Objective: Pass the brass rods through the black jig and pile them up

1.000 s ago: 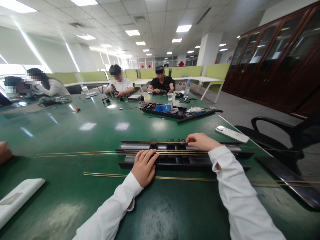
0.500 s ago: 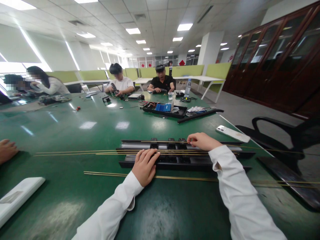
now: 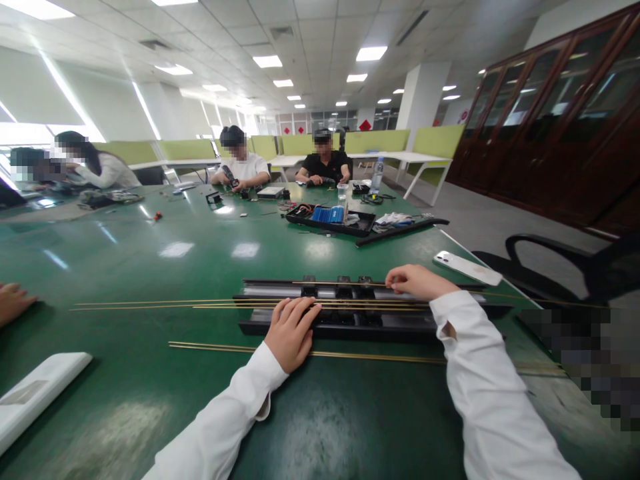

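A long black trough-like housing [image 3: 375, 331] lies crosswise before me, with dark blocks inside it. Several thin brass rods [image 3: 150, 305] rest across its top and stick out to the left. My left hand [image 3: 290, 337] lies over these rods and the housing's front edge, its fingers stretched out. Over the back right of the housing, my right hand [image 3: 417, 280] pinches another thin brass rod [image 3: 335, 284], which runs along the back rail. More brass rods [image 3: 360, 357] lie on the table in front of the housing, passing behind my right sleeve.
A white phone [image 3: 467, 268] lies at the right table edge, near a black chair [image 3: 550, 257]. A white slab-like object [image 3: 45, 390] and another person's hand [image 3: 15, 301] are at left. Farther back stand a black tray [image 3: 367, 228] of parts and a bottle [image 3: 377, 176]. People work beyond.
My right hand has moved a little to the right, and the pinched rod's left end has shifted right with it. My left hand stays in place.
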Tool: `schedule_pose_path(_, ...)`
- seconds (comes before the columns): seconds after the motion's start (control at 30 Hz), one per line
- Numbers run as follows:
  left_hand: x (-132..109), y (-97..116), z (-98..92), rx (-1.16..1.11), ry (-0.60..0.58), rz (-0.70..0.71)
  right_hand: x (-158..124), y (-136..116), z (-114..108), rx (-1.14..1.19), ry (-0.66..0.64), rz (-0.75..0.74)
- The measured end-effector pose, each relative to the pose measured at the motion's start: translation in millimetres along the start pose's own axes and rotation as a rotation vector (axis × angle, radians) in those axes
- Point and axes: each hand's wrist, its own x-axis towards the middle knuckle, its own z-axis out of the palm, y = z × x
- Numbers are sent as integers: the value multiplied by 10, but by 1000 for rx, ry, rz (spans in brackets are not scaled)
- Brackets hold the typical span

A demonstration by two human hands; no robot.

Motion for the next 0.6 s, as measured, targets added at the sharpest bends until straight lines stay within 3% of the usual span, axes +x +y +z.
schedule_pose_path(0.6, -27, -44, -3, 0, -3, 2, -13, 253, -22, 44, -2, 49)
